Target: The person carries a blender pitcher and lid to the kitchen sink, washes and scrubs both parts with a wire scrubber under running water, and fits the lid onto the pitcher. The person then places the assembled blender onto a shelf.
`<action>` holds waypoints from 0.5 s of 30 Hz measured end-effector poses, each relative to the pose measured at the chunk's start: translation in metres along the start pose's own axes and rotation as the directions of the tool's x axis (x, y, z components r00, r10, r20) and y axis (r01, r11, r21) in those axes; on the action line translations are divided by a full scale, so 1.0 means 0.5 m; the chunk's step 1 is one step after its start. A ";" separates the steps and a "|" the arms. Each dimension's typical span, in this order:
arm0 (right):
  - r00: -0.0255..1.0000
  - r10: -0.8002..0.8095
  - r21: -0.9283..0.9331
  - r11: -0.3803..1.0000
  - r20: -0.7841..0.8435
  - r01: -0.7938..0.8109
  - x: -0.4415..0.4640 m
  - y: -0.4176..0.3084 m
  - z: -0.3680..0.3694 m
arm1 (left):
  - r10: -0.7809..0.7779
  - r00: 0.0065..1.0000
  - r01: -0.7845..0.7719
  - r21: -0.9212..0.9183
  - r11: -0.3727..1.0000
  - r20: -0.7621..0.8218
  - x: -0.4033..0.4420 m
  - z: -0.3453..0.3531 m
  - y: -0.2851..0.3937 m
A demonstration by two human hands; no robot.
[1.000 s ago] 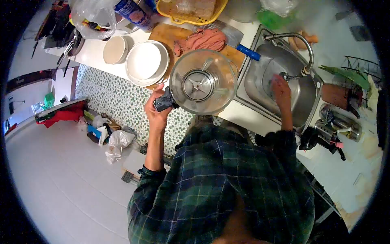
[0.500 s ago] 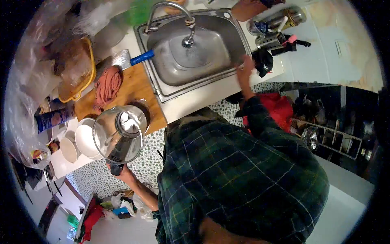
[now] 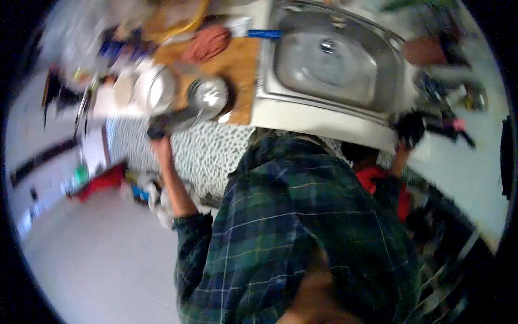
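My left hand (image 3: 161, 144) is closed around the black handle (image 3: 157, 128) of the clear glass jar (image 3: 186, 117). Motion blurs the jar, which is over the counter's front edge beside white bowls (image 3: 152, 90). A shiny round metal piece (image 3: 209, 98) shows next to it, over the wooden board (image 3: 242, 81). At the right, beyond the sink, my right hand (image 3: 400, 154) is at a black bundle (image 3: 410, 128) by the counter edge. Its fingers are smeared and partly hidden, so its grip is unclear.
The steel sink (image 3: 350, 65) lies between my hands. A blue-handled tool (image 3: 265, 34) and an orange-red cloth (image 3: 210, 42) rest near the board's back. Behind them is a yellow-rimmed container (image 3: 189, 24). Blurred utensils (image 3: 456, 97) stand at the right.
My right hand has gone from above the sink, past its right side, to the black bundle. My left hand still holds the jar, now farther left of the sink. The view has swung.
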State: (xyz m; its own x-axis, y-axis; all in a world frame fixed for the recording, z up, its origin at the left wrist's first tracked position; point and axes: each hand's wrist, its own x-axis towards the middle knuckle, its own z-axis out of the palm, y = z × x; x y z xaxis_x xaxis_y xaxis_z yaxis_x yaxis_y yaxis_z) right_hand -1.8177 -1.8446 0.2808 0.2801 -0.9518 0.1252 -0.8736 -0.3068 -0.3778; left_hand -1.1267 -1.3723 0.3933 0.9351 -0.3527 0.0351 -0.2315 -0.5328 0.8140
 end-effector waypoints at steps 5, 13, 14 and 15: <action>0.902 0.425 0.762 0.561 0.069 -0.323 -0.038 -0.181 -0.121 | 0.043 0.998 -0.030 -0.247 0.969 0.047 0.014 0.016 0.079; 0.862 -0.386 0.534 -0.677 0.328 -0.506 0.018 -0.207 -0.134 | 0.144 0.976 -0.073 -0.375 0.924 0.165 0.013 0.001 0.106; 0.926 0.123 0.840 -0.476 0.356 -0.259 0.004 -0.314 -0.158 | 0.189 0.967 -0.106 -0.407 0.908 0.171 0.005 -0.012 0.131; 0.933 0.126 0.849 -0.470 0.337 -0.243 -0.004 -0.379 -0.169 | 0.235 0.956 -0.137 -0.440 0.888 0.175 -0.001 -0.028 0.146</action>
State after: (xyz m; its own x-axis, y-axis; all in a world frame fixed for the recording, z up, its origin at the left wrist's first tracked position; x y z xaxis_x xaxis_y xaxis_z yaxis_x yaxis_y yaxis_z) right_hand -1.6865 -1.7841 0.4297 0.2851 -0.9278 -0.2406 0.6801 0.3727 -0.6313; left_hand -1.1401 -1.4002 0.4611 0.7929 -0.5968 0.1231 -0.2160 -0.0863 0.9726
